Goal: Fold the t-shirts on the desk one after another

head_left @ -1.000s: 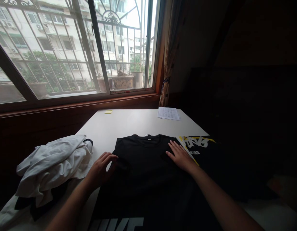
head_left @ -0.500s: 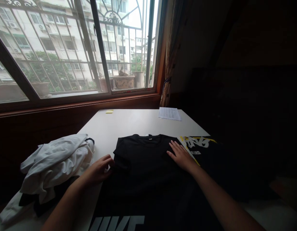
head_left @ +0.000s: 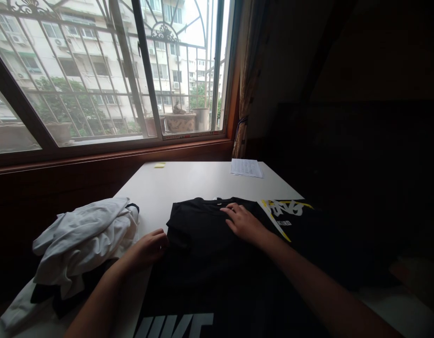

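A black T-shirt (head_left: 202,267) lies spread on the white table, its collar toward the far side and large pale lettering near the bottom of the view. At its left edge, by the sleeve, my left hand (head_left: 153,248) has its fingers curled in a pinch on the cloth; the fingertips are partly hidden. My right hand (head_left: 245,224) rests palm down on the shirt just below the collar, fingers stretched out. Right of the shirt lies another dark garment (head_left: 285,220) with yellow, white and grey print, its far part lost in shadow.
A heap of white and dark clothes (head_left: 86,239) sits on the left of the white table (head_left: 192,180). Papers (head_left: 247,168) and a yellow sticky note (head_left: 159,165) lie at the far edge. Beyond are a barred window (head_left: 107,70) and a curtain (head_left: 242,126).
My right hand has slid left across the shirt, from the right shoulder to below the collar. My left hand stays at the left sleeve, its fingers slightly more curled.
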Tool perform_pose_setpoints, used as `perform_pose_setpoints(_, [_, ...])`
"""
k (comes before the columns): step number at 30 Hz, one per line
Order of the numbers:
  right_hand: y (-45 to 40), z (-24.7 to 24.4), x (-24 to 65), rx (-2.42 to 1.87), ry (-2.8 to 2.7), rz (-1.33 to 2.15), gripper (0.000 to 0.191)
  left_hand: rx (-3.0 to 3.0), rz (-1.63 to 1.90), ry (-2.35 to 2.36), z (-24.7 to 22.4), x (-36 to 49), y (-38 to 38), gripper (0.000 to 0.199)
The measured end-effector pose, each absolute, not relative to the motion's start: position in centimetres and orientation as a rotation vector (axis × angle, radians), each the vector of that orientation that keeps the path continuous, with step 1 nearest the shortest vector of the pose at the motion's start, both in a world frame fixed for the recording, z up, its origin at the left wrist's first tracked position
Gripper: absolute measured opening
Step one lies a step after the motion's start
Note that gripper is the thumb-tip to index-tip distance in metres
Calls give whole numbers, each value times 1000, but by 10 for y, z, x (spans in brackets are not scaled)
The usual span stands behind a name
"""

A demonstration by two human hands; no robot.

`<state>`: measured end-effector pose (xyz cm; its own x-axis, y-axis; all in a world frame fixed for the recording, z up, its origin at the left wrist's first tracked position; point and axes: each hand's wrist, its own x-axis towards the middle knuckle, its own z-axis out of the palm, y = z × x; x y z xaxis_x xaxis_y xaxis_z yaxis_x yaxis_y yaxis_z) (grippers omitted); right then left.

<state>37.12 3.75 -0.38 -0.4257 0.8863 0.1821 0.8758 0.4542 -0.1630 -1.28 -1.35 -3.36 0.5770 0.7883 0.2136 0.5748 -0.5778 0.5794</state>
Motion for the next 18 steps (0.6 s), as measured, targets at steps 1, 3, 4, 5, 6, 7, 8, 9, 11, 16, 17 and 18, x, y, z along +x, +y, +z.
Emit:
perform_pose_setpoints(1, [34,4,358,-1432,-2527,151,51,2356,636,1094,-33,-12,-14,6])
perform_pose_setpoints(3, [28,16,332,-1265,-2670,329,53,2351,640,1094,-32,-12,-15,6])
perform_pose_setpoints(4, [26,19,321,-1197,-2735,406,55,2349,644,1093,-32,-12,-15,6])
perform_pose_setpoints(5, [25,22,309,-1147,-2784,461,56,2349,647,1091,-32,-12,-14,6])
perform_pose_setpoints(6, [24,23,299,-1118,-2814,485,57,2349,646,1089,-33,-12,-14,6])
perform_pose_setpoints(7, [24,22,289,-1111,-2821,475,56,2350,646,1085,-33,-12,-14,6])
perform_pose_setpoints(8, [24,21,279,-1116,-2811,445,55,2351,645,1080,-34,-13,-13,6])
perform_pose_setpoints(9, [25,19,269,-1125,-2787,404,54,2353,642,1075,-35,-13,-12,6])
perform_pose_setpoints(11, [27,12,251,-1135,-2736,339,51,2362,637,1078,-35,-14,-12,6])
perform_pose_setpoints(16, [29,-7,216,-1167,-2730,184,46,2387,662,1097,-37,-14,-11,7])
perform_pose_setpoints(17, [30,-9,211,-1176,-2745,138,46,2384,671,1090,-38,-14,-10,7])
perform_pose_setpoints(18, [30,-11,207,-1183,-2760,92,47,2380,677,1083,-40,-15,-9,8])
